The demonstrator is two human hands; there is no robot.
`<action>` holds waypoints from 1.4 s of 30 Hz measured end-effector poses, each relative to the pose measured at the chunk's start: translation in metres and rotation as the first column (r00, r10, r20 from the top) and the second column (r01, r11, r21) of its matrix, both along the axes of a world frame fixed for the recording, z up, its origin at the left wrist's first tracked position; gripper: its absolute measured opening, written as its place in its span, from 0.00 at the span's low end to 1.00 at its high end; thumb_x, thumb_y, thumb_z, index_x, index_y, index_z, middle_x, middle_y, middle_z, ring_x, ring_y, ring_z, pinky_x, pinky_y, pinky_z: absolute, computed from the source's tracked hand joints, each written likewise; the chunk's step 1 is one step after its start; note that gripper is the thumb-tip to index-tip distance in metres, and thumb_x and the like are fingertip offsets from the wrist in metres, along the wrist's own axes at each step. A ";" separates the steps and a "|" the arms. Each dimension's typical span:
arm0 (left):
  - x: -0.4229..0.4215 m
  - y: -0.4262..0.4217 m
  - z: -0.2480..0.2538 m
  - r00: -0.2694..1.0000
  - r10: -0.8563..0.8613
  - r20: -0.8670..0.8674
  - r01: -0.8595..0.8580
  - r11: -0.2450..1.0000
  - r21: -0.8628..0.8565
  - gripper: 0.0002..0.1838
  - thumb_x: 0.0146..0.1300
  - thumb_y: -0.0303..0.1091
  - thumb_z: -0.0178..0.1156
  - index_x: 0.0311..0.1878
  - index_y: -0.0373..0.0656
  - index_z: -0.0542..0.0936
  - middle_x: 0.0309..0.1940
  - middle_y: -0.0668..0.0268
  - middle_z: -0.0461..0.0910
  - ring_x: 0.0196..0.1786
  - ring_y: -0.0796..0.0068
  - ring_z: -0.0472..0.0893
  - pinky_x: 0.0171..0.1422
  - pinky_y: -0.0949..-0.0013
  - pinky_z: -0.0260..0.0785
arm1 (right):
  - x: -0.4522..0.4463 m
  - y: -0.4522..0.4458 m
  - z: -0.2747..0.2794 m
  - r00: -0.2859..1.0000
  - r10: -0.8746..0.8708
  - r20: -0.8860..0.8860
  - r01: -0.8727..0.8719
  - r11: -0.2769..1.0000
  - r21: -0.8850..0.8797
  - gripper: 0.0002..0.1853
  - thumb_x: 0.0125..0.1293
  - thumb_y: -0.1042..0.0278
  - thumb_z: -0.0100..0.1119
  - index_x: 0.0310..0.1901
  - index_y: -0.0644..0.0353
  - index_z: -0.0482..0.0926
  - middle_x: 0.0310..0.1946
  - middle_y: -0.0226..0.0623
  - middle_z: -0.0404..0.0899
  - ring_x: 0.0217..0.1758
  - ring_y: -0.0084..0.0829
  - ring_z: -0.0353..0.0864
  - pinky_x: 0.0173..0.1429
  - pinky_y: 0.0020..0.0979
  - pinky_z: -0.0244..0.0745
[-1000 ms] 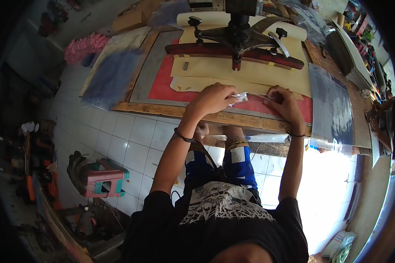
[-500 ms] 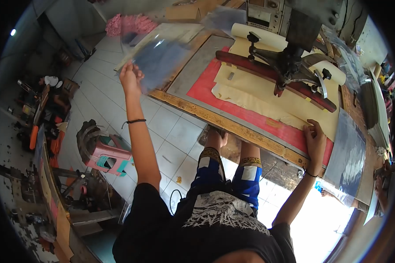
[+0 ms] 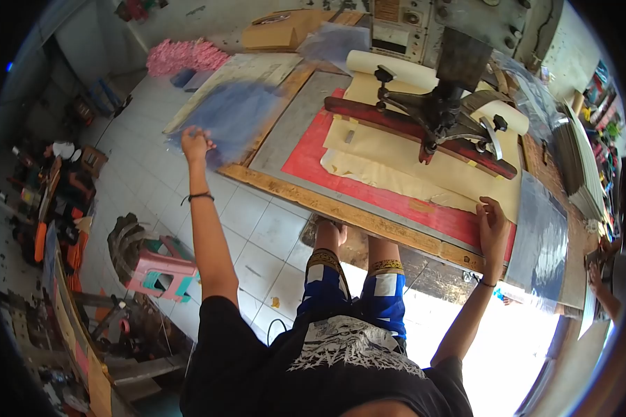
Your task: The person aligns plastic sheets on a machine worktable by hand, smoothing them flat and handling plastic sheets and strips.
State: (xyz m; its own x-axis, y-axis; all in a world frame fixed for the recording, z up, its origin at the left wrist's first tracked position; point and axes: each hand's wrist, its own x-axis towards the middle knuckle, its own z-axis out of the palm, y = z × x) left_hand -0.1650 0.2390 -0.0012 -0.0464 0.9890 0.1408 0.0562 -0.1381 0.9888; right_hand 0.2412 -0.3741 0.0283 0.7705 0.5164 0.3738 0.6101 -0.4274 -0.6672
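Sheeting | bluish, translucent | at left grip, extending beyond | contact unclear

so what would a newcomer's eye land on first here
Probably the dark press head with its long red bar, over the yellow sheet at upper right. Next, the pink pile at upper left, then the left hand by the bluish plastic sheets below it.

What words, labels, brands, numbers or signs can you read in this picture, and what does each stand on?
No text can be read.
Jagged white print on the black shirt: perhaps lettering, illegible.
Machine panel behind the table: any markings are too small to read.
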 end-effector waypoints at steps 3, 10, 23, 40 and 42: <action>-0.009 0.007 -0.006 0.997 -0.050 -0.061 0.051 0.999 0.011 0.20 0.78 0.31 0.58 0.68 0.36 0.68 0.35 0.57 0.85 0.20 0.77 0.75 0.25 0.64 0.79 | 0.006 -0.032 0.009 0.992 -0.096 0.087 0.094 0.995 0.026 0.11 0.73 0.66 0.65 0.53 0.60 0.86 0.29 0.32 0.84 0.30 0.23 0.75 0.38 0.29 0.69; -0.036 0.026 -0.003 0.779 0.398 -0.484 -0.109 0.846 0.522 0.34 0.73 0.50 0.66 0.69 0.31 0.74 0.36 0.58 0.79 0.34 0.65 0.81 0.41 0.59 0.79 | 0.064 -0.122 0.056 0.948 -0.222 0.227 0.243 0.968 -0.066 0.12 0.75 0.64 0.65 0.55 0.59 0.86 0.39 0.35 0.87 0.40 0.26 0.82 0.45 0.31 0.73; 0.140 -0.272 -0.005 0.694 -0.136 -0.707 0.581 0.686 0.438 0.06 0.69 0.28 0.65 0.47 0.42 0.86 0.37 0.63 0.85 0.36 0.61 0.80 0.50 0.59 0.71 | 0.194 -0.070 0.010 0.935 -0.088 0.343 0.229 0.889 -0.396 0.24 0.68 0.48 0.69 0.58 0.54 0.86 0.63 0.39 0.78 0.71 0.44 0.73 0.75 0.45 0.66; 0.167 -0.330 0.000 0.683 -0.318 -0.658 0.683 0.596 0.422 0.12 0.63 0.20 0.59 0.46 0.42 0.86 0.31 0.63 0.81 0.34 0.63 0.78 0.51 0.60 0.70 | 0.202 -0.067 0.001 0.888 0.063 0.454 0.129 0.916 -0.379 0.18 0.73 0.52 0.64 0.36 0.60 0.79 0.34 0.44 0.79 0.48 0.50 0.82 0.51 0.50 0.76; 0.164 -0.331 0.001 0.655 -0.342 -0.674 0.714 0.571 0.404 0.14 0.61 0.19 0.57 0.46 0.42 0.86 0.33 0.62 0.81 0.36 0.61 0.79 0.53 0.59 0.70 | 0.198 -0.067 0.000 0.878 0.101 0.468 0.125 0.894 -0.429 0.18 0.73 0.50 0.63 0.39 0.60 0.79 0.35 0.44 0.80 0.48 0.50 0.82 0.51 0.50 0.77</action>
State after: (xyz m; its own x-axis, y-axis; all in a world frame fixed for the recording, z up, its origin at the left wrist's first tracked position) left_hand -0.0014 -0.0920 -0.0005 0.7108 0.4757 0.5181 0.1823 -0.8360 0.5176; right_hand 0.4392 -0.4409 0.0282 0.5687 0.7028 0.4275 0.7902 -0.6110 -0.0467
